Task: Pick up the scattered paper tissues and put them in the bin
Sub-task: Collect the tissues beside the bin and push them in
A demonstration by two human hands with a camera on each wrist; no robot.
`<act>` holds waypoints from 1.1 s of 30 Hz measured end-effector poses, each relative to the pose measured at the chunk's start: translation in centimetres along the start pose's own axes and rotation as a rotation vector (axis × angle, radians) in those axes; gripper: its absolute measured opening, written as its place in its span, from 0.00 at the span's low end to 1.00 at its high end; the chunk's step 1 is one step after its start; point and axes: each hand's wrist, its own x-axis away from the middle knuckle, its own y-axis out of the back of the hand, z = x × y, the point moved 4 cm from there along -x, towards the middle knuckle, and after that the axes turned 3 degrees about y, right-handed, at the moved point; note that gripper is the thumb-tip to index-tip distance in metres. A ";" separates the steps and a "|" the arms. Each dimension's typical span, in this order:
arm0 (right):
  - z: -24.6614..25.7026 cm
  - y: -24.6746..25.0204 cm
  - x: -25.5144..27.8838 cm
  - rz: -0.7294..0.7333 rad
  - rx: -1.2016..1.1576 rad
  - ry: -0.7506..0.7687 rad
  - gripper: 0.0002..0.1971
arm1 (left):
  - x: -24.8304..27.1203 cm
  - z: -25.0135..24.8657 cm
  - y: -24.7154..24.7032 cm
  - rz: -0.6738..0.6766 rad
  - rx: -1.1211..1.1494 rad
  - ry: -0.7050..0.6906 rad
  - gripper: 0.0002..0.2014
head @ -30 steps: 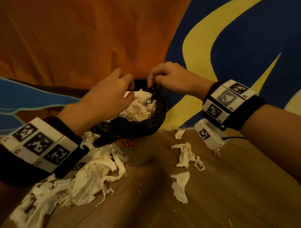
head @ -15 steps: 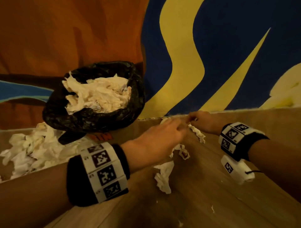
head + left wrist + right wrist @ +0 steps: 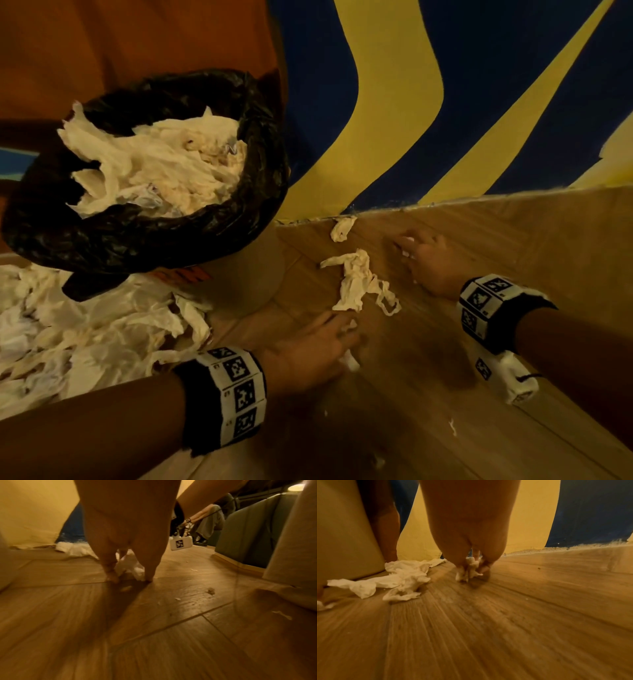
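The bin [image 3: 239, 219], lined with a black bag, stands at the upper left, heaped with white tissues [image 3: 154, 168]. My left hand [image 3: 342, 339] is down on the wooden floor right of the bin, its thumb and fingers curled round a crumpled tissue [image 3: 131, 566]. My right hand [image 3: 407, 246] is farther off near the wall and pinches a small tissue scrap [image 3: 470, 568] against the floor. Between the hands lies a long twisted tissue [image 3: 356, 281]. A small tissue [image 3: 342, 228] lies at the wall's foot.
A big pile of tissues [image 3: 85, 329] covers the floor left of the bin. The painted blue and yellow wall [image 3: 394, 120] runs close behind. Tiny paper crumbs [image 3: 210, 591] dot the floor. A person's legs [image 3: 207, 524] and a grey seat [image 3: 248, 534] show in the left wrist view.
Both hands left the bin's rim and came down to the floor on its right. The left hand drew back toward me onto a nearer tissue; the right now pinches a scrap.
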 end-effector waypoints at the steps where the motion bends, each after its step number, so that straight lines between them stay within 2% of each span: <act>1: 0.1 0.1 0.1 0.005 -0.040 0.011 0.24 | 0.0 0.4 0.4 -0.009 0.022 0.020 0.25; 3: 0.6 0.5 0.3 -0.010 -0.140 0.019 0.22 | -0.4 1.4 0.9 -0.061 0.111 0.082 0.21; 6: 1.1 1.2 0.5 -0.079 -0.325 -0.066 0.15 | -0.8 2.9 1.7 -0.219 0.319 0.221 0.21; 9: 2.4 2.1 1.5 -0.104 -0.456 -0.083 0.12 | -1.0 3.3 4.4 -0.571 0.488 0.179 0.19; 11: 3.6 2.1 2.5 -0.055 -0.361 -0.030 0.13 | -1.7 3.3 6.3 -0.708 0.491 0.197 0.16; 13: 4.7 1.3 3.2 -0.031 -0.194 0.053 0.16 | -3.5 3.5 7.4 -0.700 0.566 0.305 0.15; 15: 5.0 -0.5 3.4 0.000 -0.164 0.123 0.22 | -5.5 4.0 8.3 -0.691 0.607 0.402 0.18; 17: 4.5 -2.2 3.5 0.036 -0.114 0.147 0.28 | -7.5 4.7 9.1 -0.690 0.488 0.460 0.25; 19: 4.1 -3.0 3.5 0.064 -0.041 0.155 0.27 | -9.2 5.6 9.3 -0.661 0.385 0.506 0.31; 22: 3.4 -3.5 3.4 0.094 -0.031 0.177 0.18 | -10.9 7.0 8.5 -0.582 0.300 0.551 0.34; 26: 2.1 -3.2 4.4 0.117 -0.174 0.220 0.16 | -11.8 8.2 6.7 -0.526 0.299 0.476 0.25; 30: -0.4 -2.2 4.6 0.070 -0.346 0.046 0.09 | -11.5 8.3 6.3 -0.628 0.352 0.364 0.08; 33: -2.0 -1.2 4.2 -0.023 -0.438 -0.046 0.07 | -10.9 8.0 6.5 -0.630 0.374 0.374 0.04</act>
